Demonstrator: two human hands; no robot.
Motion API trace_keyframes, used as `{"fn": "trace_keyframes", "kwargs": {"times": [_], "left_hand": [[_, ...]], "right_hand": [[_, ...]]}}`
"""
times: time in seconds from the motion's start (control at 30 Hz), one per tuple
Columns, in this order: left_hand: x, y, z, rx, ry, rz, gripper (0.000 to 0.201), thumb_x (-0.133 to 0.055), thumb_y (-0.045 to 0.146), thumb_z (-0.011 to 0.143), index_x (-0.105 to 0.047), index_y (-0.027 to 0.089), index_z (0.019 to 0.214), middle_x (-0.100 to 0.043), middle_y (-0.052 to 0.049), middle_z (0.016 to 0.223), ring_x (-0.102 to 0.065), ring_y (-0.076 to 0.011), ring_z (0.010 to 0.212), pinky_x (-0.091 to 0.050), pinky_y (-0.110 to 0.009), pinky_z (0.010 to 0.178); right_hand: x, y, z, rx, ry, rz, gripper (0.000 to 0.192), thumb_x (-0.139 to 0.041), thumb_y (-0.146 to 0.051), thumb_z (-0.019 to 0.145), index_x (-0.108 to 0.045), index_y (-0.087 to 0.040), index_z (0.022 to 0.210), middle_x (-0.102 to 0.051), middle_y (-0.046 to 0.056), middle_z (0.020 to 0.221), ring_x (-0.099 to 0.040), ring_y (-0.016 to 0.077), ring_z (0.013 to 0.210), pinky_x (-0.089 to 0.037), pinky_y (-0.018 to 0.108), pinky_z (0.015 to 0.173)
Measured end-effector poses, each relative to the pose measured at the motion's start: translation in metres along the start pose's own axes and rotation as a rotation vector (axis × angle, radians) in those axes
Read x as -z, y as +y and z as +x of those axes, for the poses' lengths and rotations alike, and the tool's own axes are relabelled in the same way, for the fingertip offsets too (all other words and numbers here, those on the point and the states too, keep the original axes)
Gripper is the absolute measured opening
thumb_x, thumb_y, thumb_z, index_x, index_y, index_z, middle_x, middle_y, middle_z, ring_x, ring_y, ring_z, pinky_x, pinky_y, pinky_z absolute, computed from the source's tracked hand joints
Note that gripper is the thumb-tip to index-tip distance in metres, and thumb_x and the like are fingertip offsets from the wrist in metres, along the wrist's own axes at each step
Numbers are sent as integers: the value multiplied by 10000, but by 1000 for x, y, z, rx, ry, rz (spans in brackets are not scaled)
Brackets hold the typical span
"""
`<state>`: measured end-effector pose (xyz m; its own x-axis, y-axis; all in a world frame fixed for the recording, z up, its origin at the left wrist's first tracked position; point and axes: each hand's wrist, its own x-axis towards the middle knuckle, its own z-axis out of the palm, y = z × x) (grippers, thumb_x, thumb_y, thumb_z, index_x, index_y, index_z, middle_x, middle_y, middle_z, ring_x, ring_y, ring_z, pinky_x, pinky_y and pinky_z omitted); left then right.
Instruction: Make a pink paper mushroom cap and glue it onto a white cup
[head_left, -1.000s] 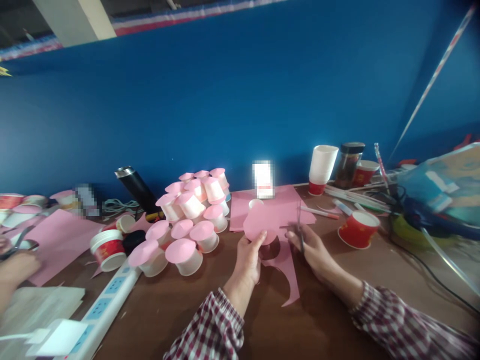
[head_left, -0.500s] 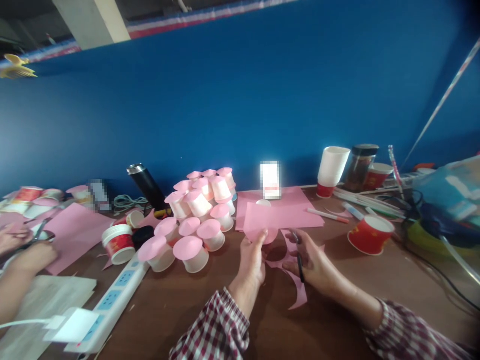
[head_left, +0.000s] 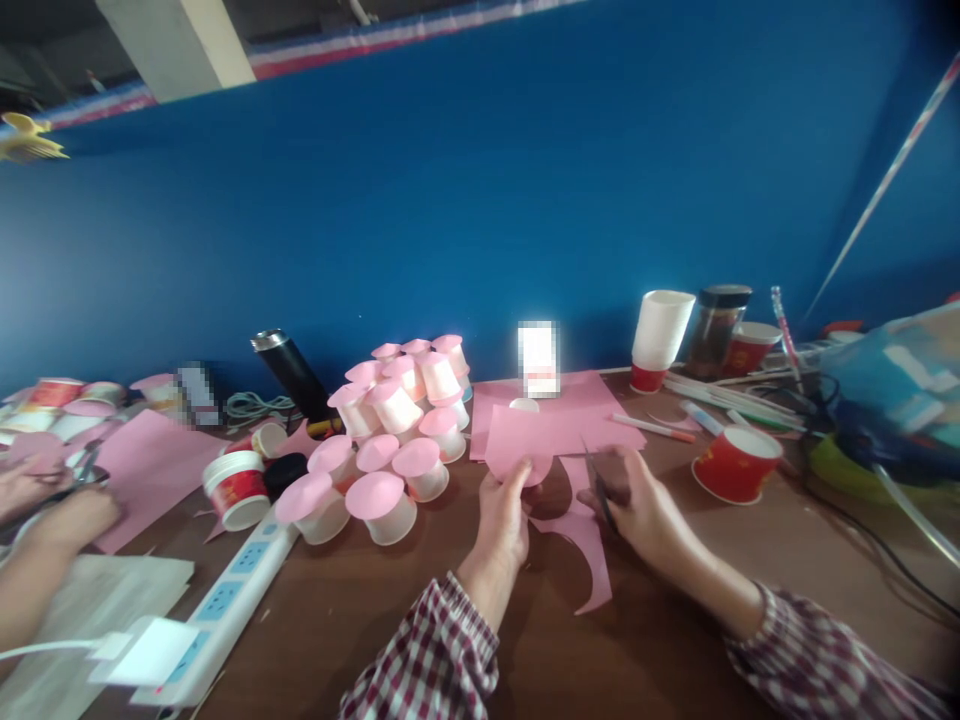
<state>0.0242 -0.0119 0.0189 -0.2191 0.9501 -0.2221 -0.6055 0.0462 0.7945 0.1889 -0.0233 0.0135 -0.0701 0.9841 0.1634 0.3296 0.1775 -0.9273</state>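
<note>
The left hand (head_left: 501,520) pinches a rounded piece of pink paper (head_left: 517,445) by its lower edge, lifting it clear of the brown surface (head_left: 420,640) — likely so the blades can get under it. The right hand (head_left: 645,515) has its grip closed around dark scissors (head_left: 600,490), tips toward the paper; a curved pink offcut (head_left: 589,560) lies just below.

To the left sits a heap of white cups capped with pink discs (head_left: 390,440). A red paper cup (head_left: 736,463) stands open to the right — whether anything is in it cannot be told — with a white cup stack (head_left: 660,335) and a dark-lidded jar (head_left: 716,330) beyond. At far left, another person's hands (head_left: 52,510) work with pink paper.
</note>
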Motion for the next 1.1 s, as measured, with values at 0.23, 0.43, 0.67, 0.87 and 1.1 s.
{"fn": "trace_keyframes", "kwargs": {"times": [0.23,0.43,0.67,0.87,1.1], "left_hand": [[3,-2,3,15,40,15,355,-788,288,569,-613,134,836,-630,3,661,-571,-91,559,-458,-232,571],[2,-1,2,-3,22,-2,375,-780,277,590,-603,134,889,-649,-20,743,-591,-99,602,-470,-223,559],[1,3,2,82,5,-109,319,-773,246,618,-599,157,870,-650,-11,779,-611,-98,650,-479,-196,557],[4,4,-5,244,-391,-169,205,-712,275,710,-589,125,775,-609,-4,678,-552,-70,520,-443,-191,502],[6,2,-11,307,-601,-48,226,-686,280,740,-601,104,852,-617,-43,721,-567,-102,534,-404,-194,416]], "right_hand": [[4,5,6,104,48,-29,273,-606,-217,741,-536,-255,1002,-698,22,834,-675,216,770,-522,327,711],[6,8,8,82,-11,-25,262,-643,-254,742,-514,-239,969,-677,45,898,-656,223,825,-529,347,737],[5,4,9,30,-50,222,488,-768,-318,645,-468,-218,1018,-651,100,1006,-645,227,856,-540,352,739],[-2,-7,0,-90,-335,471,437,-720,-420,702,-423,-205,939,-622,-4,703,-602,125,546,-445,196,411],[-10,-3,-5,-190,-596,530,399,-714,-392,717,-452,-171,921,-619,9,731,-616,114,549,-439,164,391]]}}
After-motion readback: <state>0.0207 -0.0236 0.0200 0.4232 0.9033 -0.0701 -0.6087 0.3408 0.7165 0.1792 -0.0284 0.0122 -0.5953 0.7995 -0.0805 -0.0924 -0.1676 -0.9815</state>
